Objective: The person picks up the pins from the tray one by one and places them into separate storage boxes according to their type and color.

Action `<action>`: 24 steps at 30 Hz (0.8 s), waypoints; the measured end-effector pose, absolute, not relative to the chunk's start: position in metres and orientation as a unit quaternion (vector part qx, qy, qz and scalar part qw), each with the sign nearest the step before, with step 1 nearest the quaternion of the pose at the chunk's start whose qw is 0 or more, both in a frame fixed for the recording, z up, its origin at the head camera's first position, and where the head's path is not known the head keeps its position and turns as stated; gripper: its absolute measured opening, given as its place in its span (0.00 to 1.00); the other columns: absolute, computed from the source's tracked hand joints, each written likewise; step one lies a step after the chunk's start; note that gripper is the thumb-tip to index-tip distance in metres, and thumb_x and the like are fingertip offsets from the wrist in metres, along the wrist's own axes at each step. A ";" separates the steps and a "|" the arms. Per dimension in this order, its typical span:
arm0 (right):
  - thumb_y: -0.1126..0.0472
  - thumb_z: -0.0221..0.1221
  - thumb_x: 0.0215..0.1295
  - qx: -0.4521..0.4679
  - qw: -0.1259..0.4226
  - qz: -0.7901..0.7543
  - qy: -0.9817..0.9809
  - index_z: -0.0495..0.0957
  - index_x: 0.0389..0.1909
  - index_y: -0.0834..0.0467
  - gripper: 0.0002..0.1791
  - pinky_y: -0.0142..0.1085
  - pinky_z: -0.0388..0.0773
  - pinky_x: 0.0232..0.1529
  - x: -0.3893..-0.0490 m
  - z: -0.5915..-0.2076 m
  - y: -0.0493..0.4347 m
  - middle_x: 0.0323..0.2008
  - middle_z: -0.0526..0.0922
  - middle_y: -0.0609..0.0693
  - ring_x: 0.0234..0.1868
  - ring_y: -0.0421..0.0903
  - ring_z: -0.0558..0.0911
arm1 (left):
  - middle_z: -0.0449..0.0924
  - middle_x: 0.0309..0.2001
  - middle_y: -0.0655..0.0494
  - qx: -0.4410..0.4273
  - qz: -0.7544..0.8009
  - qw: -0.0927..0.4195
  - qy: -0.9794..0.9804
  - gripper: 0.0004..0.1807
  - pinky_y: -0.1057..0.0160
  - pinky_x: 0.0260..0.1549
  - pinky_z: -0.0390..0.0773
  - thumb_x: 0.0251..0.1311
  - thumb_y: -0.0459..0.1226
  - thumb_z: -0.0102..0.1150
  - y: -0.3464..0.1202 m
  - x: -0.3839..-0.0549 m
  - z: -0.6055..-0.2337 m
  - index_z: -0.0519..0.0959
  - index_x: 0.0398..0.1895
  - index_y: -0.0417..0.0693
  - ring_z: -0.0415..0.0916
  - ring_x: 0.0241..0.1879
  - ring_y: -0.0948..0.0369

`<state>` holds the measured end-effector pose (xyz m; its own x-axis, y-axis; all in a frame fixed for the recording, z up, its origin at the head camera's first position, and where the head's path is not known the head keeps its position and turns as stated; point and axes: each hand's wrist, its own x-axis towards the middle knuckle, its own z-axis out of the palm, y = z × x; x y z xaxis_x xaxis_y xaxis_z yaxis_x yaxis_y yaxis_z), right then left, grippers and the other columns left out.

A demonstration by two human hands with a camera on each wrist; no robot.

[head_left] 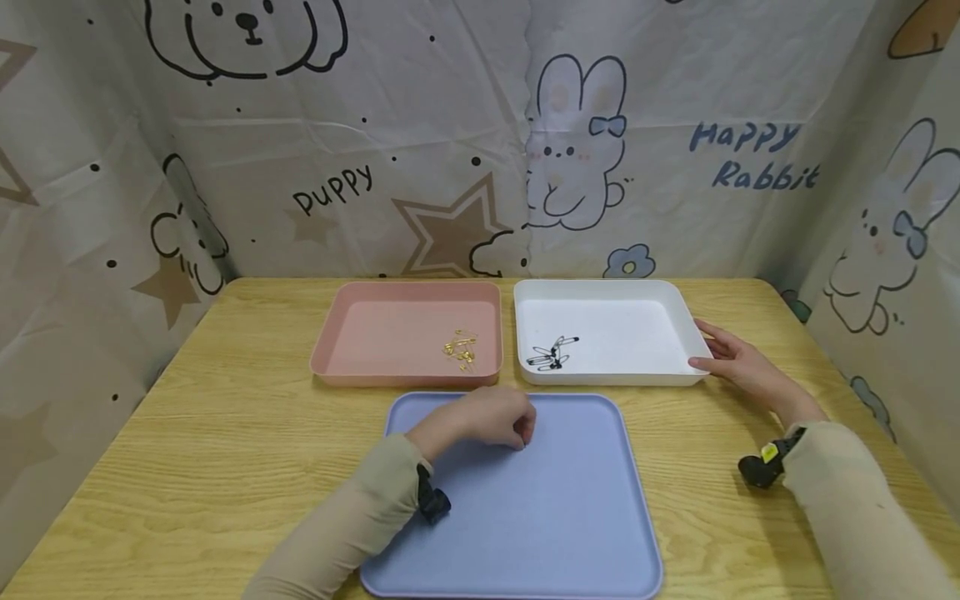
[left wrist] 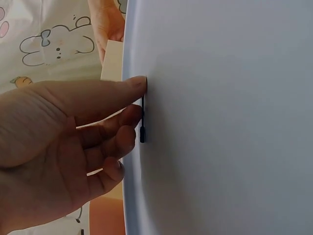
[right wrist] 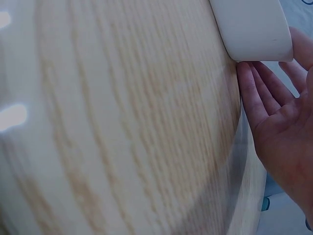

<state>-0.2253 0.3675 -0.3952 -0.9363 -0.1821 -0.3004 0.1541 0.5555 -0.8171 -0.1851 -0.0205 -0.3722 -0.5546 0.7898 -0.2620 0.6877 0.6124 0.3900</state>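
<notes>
My left hand [head_left: 491, 417] is above the upper part of the blue tray [head_left: 555, 517]. In the left wrist view its thumb and index finger pinch a black safety pin [left wrist: 143, 133], whose dark capped end hangs below the fingertips. My right hand [head_left: 750, 373] grips the right front corner of the white tray [head_left: 630, 333], thumb on the rim and the other fingers along the outer side. Several black safety pins [head_left: 553, 357] lie in the white tray's left front part. Gold safety pins [head_left: 461, 350] are heaped at the right side of the pink tray [head_left: 382, 333].
All three trays stand on a wood-grain table [head_left: 225, 450], the pink and white ones side by side behind the blue one. A printed curtain [head_left: 420, 108] hangs behind the table and along both sides.
</notes>
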 end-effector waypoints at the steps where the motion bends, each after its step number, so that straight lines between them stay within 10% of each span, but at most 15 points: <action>1: 0.50 0.56 0.62 -0.008 0.177 -0.471 0.864 0.35 0.71 0.55 0.47 0.60 0.46 0.61 -0.225 -0.395 0.368 0.69 0.39 0.65 0.68 0.65 0.44 | 0.71 0.20 0.67 0.427 0.124 0.208 0.871 0.07 0.74 0.25 0.65 0.48 0.34 0.63 -0.020 -0.185 -0.373 0.77 0.19 0.56 0.66 0.24 0.70; 24: 0.51 0.56 0.62 -0.012 0.177 -0.475 0.862 0.35 0.71 0.55 0.47 0.59 0.47 0.62 -0.226 -0.397 0.369 0.69 0.40 0.65 0.68 0.65 0.44 | 0.71 0.24 0.64 0.429 0.208 0.193 0.858 0.03 0.73 0.24 0.66 0.58 0.37 0.54 -0.016 -0.196 -0.370 0.76 0.28 0.54 0.66 0.24 0.70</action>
<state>-0.2261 0.3694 -0.3973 -0.9370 -0.1892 -0.2938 0.1475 0.5481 -0.8233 -0.1964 -0.0161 -0.3704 -0.5575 0.8160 -0.1528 0.6556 0.5457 0.5220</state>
